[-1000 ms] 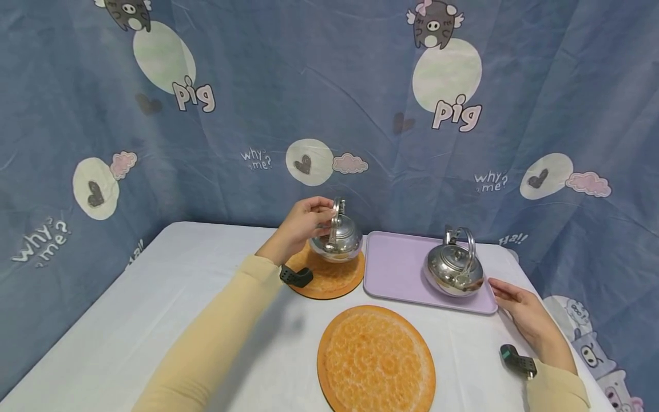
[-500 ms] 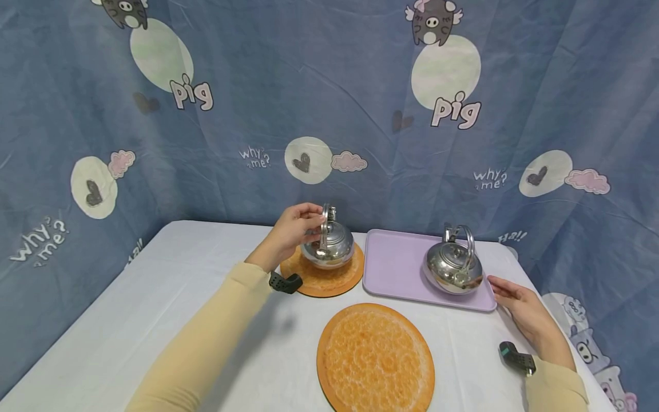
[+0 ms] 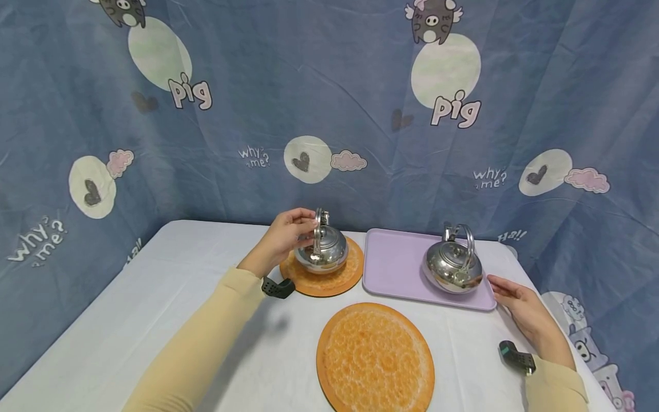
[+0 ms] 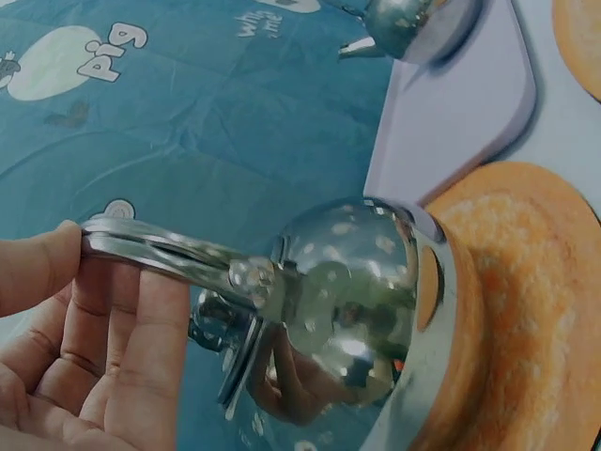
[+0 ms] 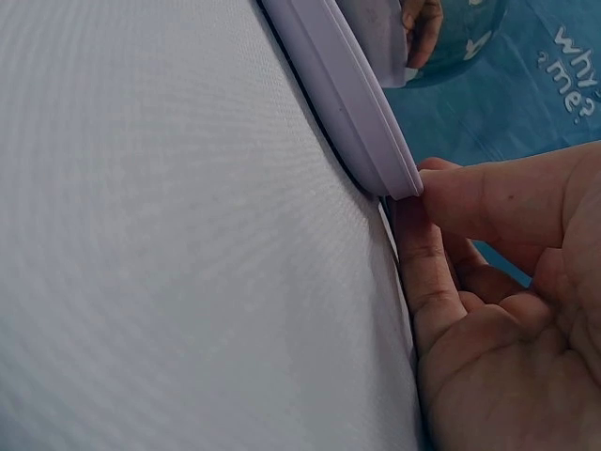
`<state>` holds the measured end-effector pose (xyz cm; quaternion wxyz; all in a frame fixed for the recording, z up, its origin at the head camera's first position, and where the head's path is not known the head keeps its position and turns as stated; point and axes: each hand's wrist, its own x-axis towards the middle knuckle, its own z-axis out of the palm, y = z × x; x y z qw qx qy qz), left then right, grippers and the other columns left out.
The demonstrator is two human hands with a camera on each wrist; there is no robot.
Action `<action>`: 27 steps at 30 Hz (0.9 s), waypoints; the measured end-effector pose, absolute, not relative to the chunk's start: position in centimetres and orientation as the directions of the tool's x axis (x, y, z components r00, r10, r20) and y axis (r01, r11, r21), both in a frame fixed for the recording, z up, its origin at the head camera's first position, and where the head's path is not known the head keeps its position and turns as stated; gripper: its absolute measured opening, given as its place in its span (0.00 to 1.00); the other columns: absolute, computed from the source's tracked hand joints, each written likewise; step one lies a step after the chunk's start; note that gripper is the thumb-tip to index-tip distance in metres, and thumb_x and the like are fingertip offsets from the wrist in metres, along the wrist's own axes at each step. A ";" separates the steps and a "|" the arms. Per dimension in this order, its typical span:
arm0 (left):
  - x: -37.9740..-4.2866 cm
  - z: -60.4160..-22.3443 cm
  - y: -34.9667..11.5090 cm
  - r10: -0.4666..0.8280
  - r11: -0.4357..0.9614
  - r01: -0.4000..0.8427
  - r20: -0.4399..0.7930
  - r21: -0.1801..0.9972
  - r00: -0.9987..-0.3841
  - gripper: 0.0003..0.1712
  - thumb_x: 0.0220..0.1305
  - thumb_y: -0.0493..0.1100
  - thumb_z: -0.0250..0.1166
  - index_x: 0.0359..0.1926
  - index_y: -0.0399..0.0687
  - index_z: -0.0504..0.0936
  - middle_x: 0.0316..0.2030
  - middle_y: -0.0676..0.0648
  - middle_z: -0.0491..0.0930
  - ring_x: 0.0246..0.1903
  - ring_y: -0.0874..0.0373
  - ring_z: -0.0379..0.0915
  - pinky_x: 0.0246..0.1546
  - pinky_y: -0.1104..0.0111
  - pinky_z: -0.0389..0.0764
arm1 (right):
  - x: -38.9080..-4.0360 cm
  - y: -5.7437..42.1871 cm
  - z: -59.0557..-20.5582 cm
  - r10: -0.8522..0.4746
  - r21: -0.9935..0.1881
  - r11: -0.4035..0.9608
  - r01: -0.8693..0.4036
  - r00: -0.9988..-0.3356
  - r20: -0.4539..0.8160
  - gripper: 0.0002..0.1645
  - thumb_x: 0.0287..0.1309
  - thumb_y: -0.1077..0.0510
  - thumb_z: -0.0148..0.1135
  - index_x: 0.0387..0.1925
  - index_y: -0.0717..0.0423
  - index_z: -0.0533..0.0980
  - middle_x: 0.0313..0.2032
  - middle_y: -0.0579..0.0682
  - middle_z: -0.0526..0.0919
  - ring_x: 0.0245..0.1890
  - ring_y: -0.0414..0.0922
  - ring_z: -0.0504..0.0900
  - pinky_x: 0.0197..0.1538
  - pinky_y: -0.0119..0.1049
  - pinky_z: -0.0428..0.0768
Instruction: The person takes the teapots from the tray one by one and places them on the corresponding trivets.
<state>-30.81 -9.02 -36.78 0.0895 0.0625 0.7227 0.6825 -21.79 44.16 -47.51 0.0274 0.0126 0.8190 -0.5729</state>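
Just left of centre in the head view, my left hand [image 3: 283,236] pinches the handle [image 4: 169,256] of a steel kettle [image 3: 325,253] between thumb and fingers; the kettle looks upright over the farther orange round placemat [image 3: 341,281], and whether its base touches I cannot tell. At the right of the frame, my right hand [image 3: 522,306] pinches the rim of the lavender tray [image 3: 391,266] near its lower right corner. To my mind the left hand does best with a light, square hold high on the handle, which looks hinged and might swing, so the body stays level and its base sits well inside the placemat's border; the right need only steady the tray. A second steel kettle [image 3: 453,269] stands on the tray's right half. At bottom centre lies another orange placemat [image 3: 376,360], all on the white-covered bench [image 3: 128,309], before a blue printed curtain [image 3: 360,114].
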 end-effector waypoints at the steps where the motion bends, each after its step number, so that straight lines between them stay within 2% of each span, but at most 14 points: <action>1: -30.8 -36.8 -9.1 0.213 0.063 -0.029 -0.042 0.998 -0.976 0.16 0.82 0.40 0.61 0.64 0.41 0.77 0.43 0.55 0.81 0.45 0.61 0.81 0.53 0.65 0.88 | -21.8 44.2 -47.5 -0.010 -0.937 0.345 0.051 -0.998 -0.058 0.36 0.77 0.71 0.53 0.78 0.82 0.53 0.45 0.15 0.74 0.49 0.15 0.74 0.55 0.15 0.79; 11: -30.6 -37.1 -9.0 0.202 0.082 -0.015 -0.031 0.996 -0.979 0.17 0.82 0.40 0.61 0.66 0.41 0.77 0.40 0.56 0.80 0.44 0.62 0.81 0.49 0.69 0.89 | -21.7 44.1 -47.4 -0.006 -0.935 0.350 0.065 -0.997 -0.071 0.35 0.78 0.71 0.50 0.78 0.81 0.52 0.46 0.16 0.74 0.49 0.14 0.73 0.55 0.14 0.78; 17: -30.6 -37.2 -9.2 0.210 0.083 -0.010 -0.027 0.996 -0.977 0.18 0.83 0.40 0.59 0.68 0.41 0.76 0.42 0.55 0.80 0.47 0.61 0.80 0.58 0.61 0.88 | -21.7 44.1 -47.4 -0.005 -0.931 0.356 0.078 -0.996 -0.085 0.36 0.79 0.69 0.53 0.79 0.79 0.52 0.47 0.17 0.74 0.50 0.15 0.73 0.59 0.17 0.79; 22: -30.4 -37.1 -9.2 0.209 0.083 -0.009 -0.026 0.996 -0.978 0.19 0.84 0.40 0.59 0.68 0.40 0.75 0.42 0.54 0.79 0.48 0.60 0.80 0.65 0.54 0.85 | -21.7 44.2 -47.4 -0.007 -0.934 0.350 0.076 -0.996 -0.084 0.36 0.78 0.70 0.53 0.79 0.80 0.52 0.47 0.17 0.74 0.49 0.15 0.73 0.55 0.14 0.78; 27: -30.5 -37.1 -9.3 0.210 0.104 -0.006 -0.028 0.995 -0.977 0.19 0.84 0.41 0.58 0.69 0.40 0.74 0.41 0.54 0.79 0.47 0.60 0.80 0.63 0.55 0.86 | -21.7 44.2 -47.4 -0.011 -0.935 0.346 0.075 -0.996 -0.084 0.36 0.78 0.71 0.52 0.79 0.80 0.52 0.47 0.18 0.74 0.48 0.15 0.73 0.52 0.11 0.76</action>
